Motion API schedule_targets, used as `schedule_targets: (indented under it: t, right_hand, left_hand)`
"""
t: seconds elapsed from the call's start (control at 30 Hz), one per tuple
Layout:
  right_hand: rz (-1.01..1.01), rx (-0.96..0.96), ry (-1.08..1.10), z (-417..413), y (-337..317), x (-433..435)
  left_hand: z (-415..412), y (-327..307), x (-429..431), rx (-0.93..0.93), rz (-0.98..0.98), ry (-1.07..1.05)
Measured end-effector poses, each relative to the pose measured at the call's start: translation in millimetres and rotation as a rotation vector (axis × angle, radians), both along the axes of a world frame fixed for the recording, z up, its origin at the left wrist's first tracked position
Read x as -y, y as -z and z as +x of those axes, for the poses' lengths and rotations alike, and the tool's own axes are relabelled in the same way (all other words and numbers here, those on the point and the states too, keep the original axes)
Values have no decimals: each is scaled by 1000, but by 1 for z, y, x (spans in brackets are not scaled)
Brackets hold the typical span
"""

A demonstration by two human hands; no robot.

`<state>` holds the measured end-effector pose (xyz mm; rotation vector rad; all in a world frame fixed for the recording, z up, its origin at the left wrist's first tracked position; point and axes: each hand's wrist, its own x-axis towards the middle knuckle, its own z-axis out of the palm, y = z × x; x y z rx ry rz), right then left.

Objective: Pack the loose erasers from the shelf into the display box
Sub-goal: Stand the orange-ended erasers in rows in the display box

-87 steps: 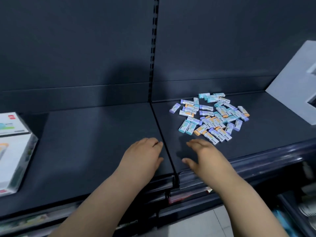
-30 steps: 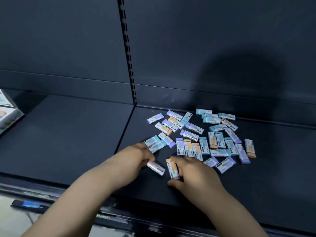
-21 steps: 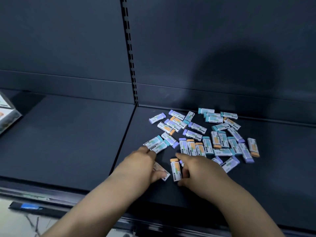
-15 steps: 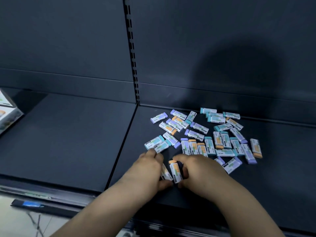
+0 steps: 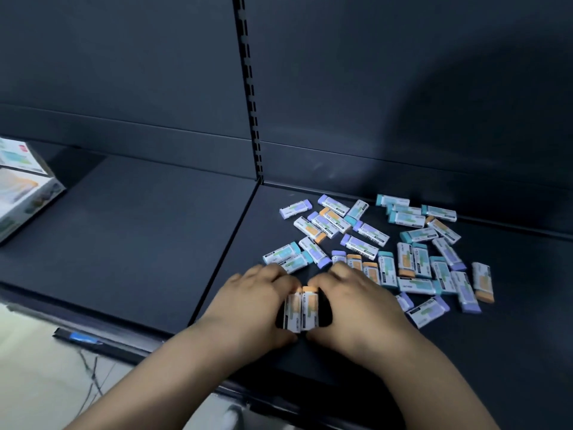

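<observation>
Since a second ago, both hands have closed in. Your left hand (image 5: 257, 302) and right hand (image 5: 356, 305) now meet around an eraser pair (image 5: 302, 310): two small rectangular blocks in white paper sleeves, orange tip showing on the right one. They lay apart and skewed then. Now they sit side by side, long faces touching, on the dark metal shelf (image 5: 139, 243) near its front lip.

Grip state: fingers of both hands are curled over the pair from either side, thumbs at the near ends. It's squeezed square between them and seems not yet lifted.

Key geometry: the pair's long axis runs straight away from you, between the palms.

- The white printed cardboard display box (image 5: 21, 187) is well off to the left of the grip, past the shelf seam and half out of frame. I can't see its opening.
- Your left hand is on the box side, so my call is that it carries.
- The heap of loose sleeved erasers with teal, lilac and orange ends (image 5: 403, 249) lies beyond and right of the grip. The closest ones are just past your right knuckles, so that hand feeds.

Keep the axis as is during the move.
</observation>
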<state>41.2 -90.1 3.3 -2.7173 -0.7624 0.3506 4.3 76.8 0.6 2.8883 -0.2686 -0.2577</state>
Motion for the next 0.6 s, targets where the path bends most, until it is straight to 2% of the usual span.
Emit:
schedule_targets:
  t: [0.27, 0.6]
  right_hand:
    - [173, 103, 22, -14, -5, -51]
    - [198, 155, 110, -51, -6, -239]
  left_hand:
    - [-14, -12, -62, 234, -28, -8]
    - [-38, -15, -250, 386, -1, 76]
